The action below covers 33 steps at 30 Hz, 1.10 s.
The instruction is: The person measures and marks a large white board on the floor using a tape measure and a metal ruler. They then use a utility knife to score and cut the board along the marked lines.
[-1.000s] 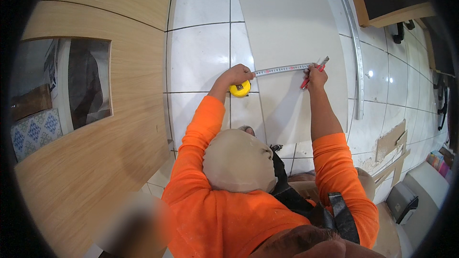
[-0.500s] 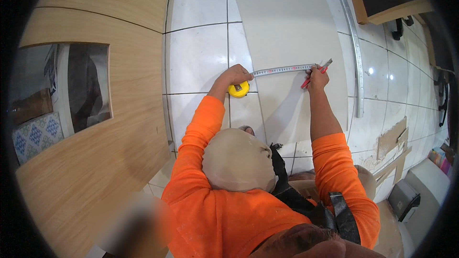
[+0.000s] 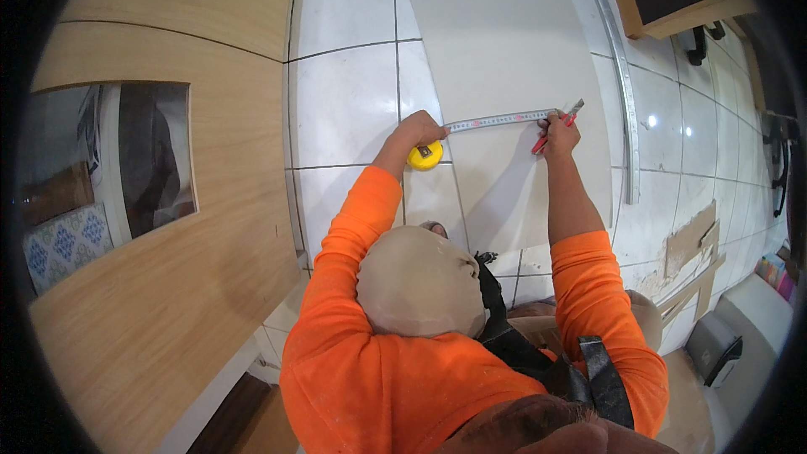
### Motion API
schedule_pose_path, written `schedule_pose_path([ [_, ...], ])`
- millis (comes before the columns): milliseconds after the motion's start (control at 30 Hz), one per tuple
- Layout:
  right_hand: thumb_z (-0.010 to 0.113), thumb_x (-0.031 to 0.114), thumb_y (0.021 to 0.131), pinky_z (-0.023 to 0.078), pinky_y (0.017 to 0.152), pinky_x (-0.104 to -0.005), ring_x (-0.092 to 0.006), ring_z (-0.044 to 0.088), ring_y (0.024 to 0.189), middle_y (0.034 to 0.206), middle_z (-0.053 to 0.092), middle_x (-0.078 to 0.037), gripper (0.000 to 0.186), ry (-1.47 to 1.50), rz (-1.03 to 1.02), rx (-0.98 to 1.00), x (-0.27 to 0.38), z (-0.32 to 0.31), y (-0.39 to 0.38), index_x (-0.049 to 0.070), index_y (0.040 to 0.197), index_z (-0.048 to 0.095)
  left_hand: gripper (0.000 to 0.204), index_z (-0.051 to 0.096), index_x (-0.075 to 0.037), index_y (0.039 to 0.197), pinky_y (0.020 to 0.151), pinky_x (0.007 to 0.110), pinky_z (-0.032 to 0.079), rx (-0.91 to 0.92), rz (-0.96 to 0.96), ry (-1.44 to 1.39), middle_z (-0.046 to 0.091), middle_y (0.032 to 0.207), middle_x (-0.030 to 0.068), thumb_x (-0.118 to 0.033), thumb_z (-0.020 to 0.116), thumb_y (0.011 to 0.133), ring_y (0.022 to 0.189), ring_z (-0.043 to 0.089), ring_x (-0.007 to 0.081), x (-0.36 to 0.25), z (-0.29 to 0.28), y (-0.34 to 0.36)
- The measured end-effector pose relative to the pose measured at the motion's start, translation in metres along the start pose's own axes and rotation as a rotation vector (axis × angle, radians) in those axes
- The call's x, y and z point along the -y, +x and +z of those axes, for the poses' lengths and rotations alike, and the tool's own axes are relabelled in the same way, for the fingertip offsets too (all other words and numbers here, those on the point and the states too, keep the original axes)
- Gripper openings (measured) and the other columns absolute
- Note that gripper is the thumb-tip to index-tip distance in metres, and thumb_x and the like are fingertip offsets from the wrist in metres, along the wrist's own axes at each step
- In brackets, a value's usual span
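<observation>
A pale flat sheet (image 3: 504, 42) lies on the tiled floor in front of me. At its left edge, my left hand (image 3: 419, 129) is closed around the blade beside a yellow tape measure (image 3: 426, 156). The pulled-out measuring blade (image 3: 498, 121) runs across the sheet, rising slightly to the right. Its far end reaches my right hand (image 3: 559, 136), whose fingers are closed on a red utility knife (image 3: 539, 147). The knife's metal tip points up and right, away from me. Whether those fingers also pinch the blade's end is hard to make out.
A long metal straightedge (image 3: 626, 92) lies along the sheet's right side. Wooden panels with openings (image 3: 235, 143) stand at the left. Cardboard scraps (image 3: 691, 235) lie to the right, near a grey box (image 3: 713, 349). A wood-edged piece of furniture (image 3: 698, 21) juts in at top right.
My left hand and the yellow tape case have shifted slightly to the right. The right hand with the knife stays nearly in place at the blade's end.
</observation>
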State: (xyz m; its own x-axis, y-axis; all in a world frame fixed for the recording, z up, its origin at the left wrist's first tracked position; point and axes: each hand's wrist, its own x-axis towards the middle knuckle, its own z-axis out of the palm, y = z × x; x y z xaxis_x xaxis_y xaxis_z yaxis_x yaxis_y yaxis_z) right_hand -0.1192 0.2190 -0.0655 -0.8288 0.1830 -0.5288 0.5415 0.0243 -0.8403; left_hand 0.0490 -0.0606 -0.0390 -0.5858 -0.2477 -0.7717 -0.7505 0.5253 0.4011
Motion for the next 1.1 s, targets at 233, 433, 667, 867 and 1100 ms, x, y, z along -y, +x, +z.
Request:
schedule_pose_path([
  [233, 0.065, 0.024, 0.1, 0.051, 0.052, -0.0338, -0.0205, 0.066, 0.061, 0.079, 0.068, -0.011, 0.027, -0.323, -0.05, 0.204, 0.025, -0.026, 0.006, -0.002, 0.105, 0.067, 0.045, 0.082, -0.009, 0.096, 0.081, 0.043, 0.056, 0.021, -0.021, 0.085, 0.075, 0.101, 0.0221, -0.052, 0.073, 0.086, 0.089, 0.072, 0.0349, -0.003, -0.002, 0.002],
  [433, 0.042, 0.037, 0.107, 0.054, 0.085, -0.0516, -0.0444, 0.07, 0.093, 0.097, 0.072, -0.025, 0.043, -1.045, -0.609, 0.107, 0.031, -0.077, 0.005, 0.0, 0.111, 0.064, 0.045, 0.082, -0.005, 0.091, 0.076, 0.041, 0.055, -0.048, -0.041, 0.07, 0.075, 0.092, 0.0212, -0.049, 0.074, 0.085, 0.082, 0.072, 0.0324, -0.003, 0.005, 0.005],
  [667, 0.039, 0.029, 0.108, 0.054, 0.086, -0.0551, -0.0463, 0.069, 0.097, 0.102, 0.071, -0.028, 0.036, -1.288, -0.422, 0.264, 0.053, -0.067, -0.023, 0.001, 0.115, 0.061, 0.045, 0.081, -0.004, 0.091, 0.076, 0.04, 0.055, -0.071, -0.064, 0.087, 0.075, 0.086, 0.0199, -0.048, 0.074, 0.086, 0.076, 0.07, 0.03, 0.001, 0.01, 0.011],
  [867, 0.047, 0.021, 0.104, 0.055, 0.086, -0.053, -0.0439, 0.07, 0.097, 0.101, 0.072, -0.026, 0.026, -1.35, -0.447, 0.281, 0.056, -0.051, -0.026, 0.001, 0.113, 0.061, 0.06, 0.074, 0.009, 0.096, 0.08, 0.042, 0.057, -0.018, -0.039, 0.127, 0.074, 0.1, 0.0268, -0.05, 0.075, 0.085, 0.09, 0.073, 0.0361, 0.003, 0.006, 0.012],
  [1100, 0.049, 0.017, 0.101, 0.056, 0.085, -0.0527, -0.0421, 0.071, 0.096, 0.099, 0.072, -0.025, 0.024, -1.379, -0.482, 0.277, 0.053, -0.048, -0.026, 0.0, 0.111, 0.061, 0.06, 0.075, 0.009, 0.096, 0.081, 0.042, 0.057, -0.023, -0.035, 0.081, 0.074, 0.099, 0.027, -0.051, 0.074, 0.085, 0.09, 0.073, 0.0363, -0.001, 0.006, 0.009],
])
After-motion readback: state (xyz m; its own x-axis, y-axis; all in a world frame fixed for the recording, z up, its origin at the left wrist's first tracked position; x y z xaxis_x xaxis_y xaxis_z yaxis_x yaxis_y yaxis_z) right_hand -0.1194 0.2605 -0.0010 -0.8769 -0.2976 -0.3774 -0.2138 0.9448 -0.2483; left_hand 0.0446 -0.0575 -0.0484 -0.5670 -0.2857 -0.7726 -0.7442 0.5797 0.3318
